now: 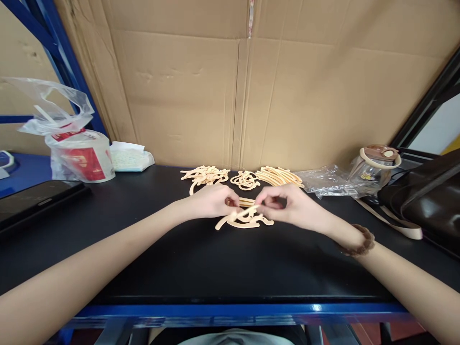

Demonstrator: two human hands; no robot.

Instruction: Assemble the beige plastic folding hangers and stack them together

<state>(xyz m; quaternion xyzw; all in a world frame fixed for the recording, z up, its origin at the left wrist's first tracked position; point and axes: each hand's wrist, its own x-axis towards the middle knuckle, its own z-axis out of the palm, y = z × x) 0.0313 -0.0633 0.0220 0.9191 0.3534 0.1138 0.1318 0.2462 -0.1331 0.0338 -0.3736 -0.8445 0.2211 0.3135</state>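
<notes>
Right hand (287, 205): pinching 1 strip (247, 212)
Left hand (212, 201): narrow; cannot tell if gripping
Strip: in front of 3 piles (208, 174), apparently being aligned
Hands: next move likely needs steadiness

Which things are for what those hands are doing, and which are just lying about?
Probably for the job:
pale piece in the right hand
loose pieces beneath
left pile
middle pile
right pile

Probably just lying about:
bagged tub
white packet
black device
bottle
clear plastic
dark bag
</notes>
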